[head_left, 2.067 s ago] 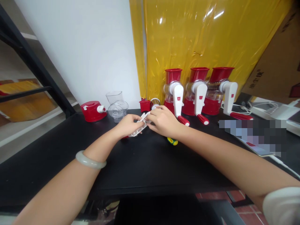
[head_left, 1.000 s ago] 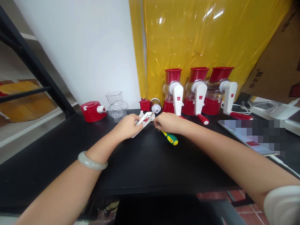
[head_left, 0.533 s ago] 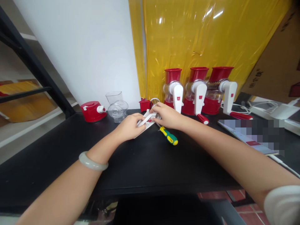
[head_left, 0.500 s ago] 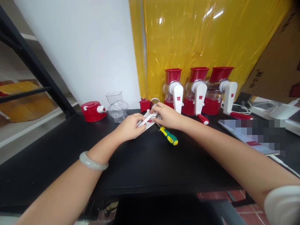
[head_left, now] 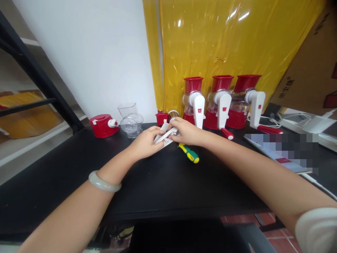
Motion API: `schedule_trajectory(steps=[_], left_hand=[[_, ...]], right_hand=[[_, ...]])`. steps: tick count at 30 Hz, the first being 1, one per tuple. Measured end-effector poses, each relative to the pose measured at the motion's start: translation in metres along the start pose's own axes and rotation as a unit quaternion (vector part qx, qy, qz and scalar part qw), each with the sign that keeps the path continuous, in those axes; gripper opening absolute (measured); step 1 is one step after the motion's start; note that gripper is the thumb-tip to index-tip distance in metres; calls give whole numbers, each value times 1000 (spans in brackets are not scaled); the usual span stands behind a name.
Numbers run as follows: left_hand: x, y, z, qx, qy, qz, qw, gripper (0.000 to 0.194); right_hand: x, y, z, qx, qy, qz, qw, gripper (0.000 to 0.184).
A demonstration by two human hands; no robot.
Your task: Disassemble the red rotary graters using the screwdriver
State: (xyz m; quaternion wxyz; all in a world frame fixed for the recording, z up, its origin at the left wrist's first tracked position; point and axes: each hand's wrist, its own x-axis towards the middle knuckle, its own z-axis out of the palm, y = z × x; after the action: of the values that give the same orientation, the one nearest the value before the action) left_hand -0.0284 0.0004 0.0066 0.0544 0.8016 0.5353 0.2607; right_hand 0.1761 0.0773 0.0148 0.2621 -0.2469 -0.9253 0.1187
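Both hands are closed on a white plastic part (head_left: 166,134) low over the black table. My left hand (head_left: 146,142) grips its near left end. At its far right side, the fingers of my right hand (head_left: 184,130) are bent around it and hide some of it. A flat white piece lies beneath, partly covered by the fingers. Just below my right hand rests a green and yellow screwdriver (head_left: 190,154), its shaft hidden. Right behind the hands stand a small red container (head_left: 161,118) and a metal grater drum (head_left: 173,114).
Three red-and-white rotary graters (head_left: 222,103) with cranks stand at the back right. A red grater base (head_left: 103,125) and a clear plastic housing (head_left: 131,121) are at the back left. A partly blurred tablet (head_left: 279,153) lies on the right of the black table (head_left: 163,186).
My hands have shifted very slightly on the white part. A bit of red that showed between them is now out of sight, and the screwdriver's shaft is covered.
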Motion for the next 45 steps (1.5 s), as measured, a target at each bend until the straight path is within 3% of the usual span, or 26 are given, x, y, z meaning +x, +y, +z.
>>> schedule_trajectory(steps=[8, 18, 28, 37, 40, 45], left_hand=[[0, 3, -1, 3, -10, 4, 1000, 48], [-2, -2, 4, -29, -10, 14, 999, 57], [-1, 1, 3, -33, -16, 55, 998, 58], [-2, 0, 4, -51, -12, 63, 997, 59], [-2, 3, 2, -49, -11, 49, 998, 59], [-4, 7, -2, -25, -4, 47, 999, 58]], right_hand=[[-2, -2, -1, 13, -38, 8, 999, 24], [-1, -8, -6, 102, -136, 35, 985, 20], [0, -18, -6, 85, -164, 141, 973, 30], [0, -24, -9, 74, -173, 151, 971, 30], [3, -22, -15, 95, -133, 193, 968, 22], [9, -8, -14, 105, 75, 245, 961, 26]])
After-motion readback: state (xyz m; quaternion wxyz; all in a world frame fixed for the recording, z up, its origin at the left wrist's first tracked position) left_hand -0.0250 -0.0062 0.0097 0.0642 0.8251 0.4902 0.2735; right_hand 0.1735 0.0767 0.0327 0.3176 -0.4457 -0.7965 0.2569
